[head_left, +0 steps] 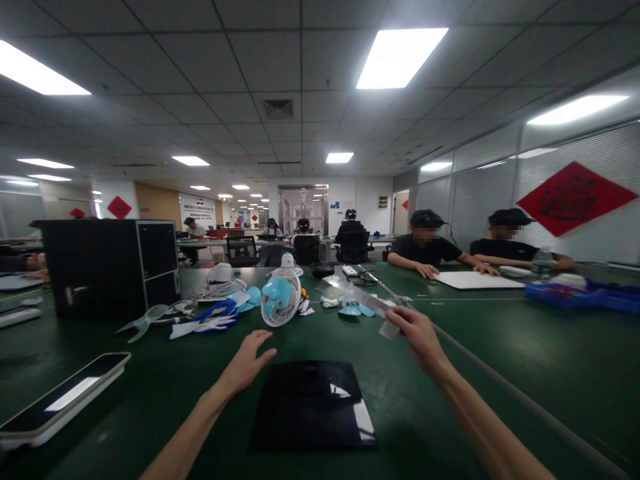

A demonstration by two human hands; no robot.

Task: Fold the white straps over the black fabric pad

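Observation:
My right hand (419, 335) is raised over the table, its thumb and fingers pinching one end of a clear plastic strip (361, 299). The strip points away to the left, with a small clear flap hanging near my fingertips. My left hand (250, 360) is empty, fingers apart, just beyond the upper left corner of a glossy black panel (300, 407). That panel lies flat in front of me and reflects a light along its right side.
Beyond my hands stand a white and blue fan (281, 299), gloves (207, 320) and blue fan blades (353, 309). A black computer case (100, 270) and a phone-like device (65, 397) are left. Right, a cable (515, 390) crosses the green table; a co-worker (425, 247) touches a white board (477, 281).

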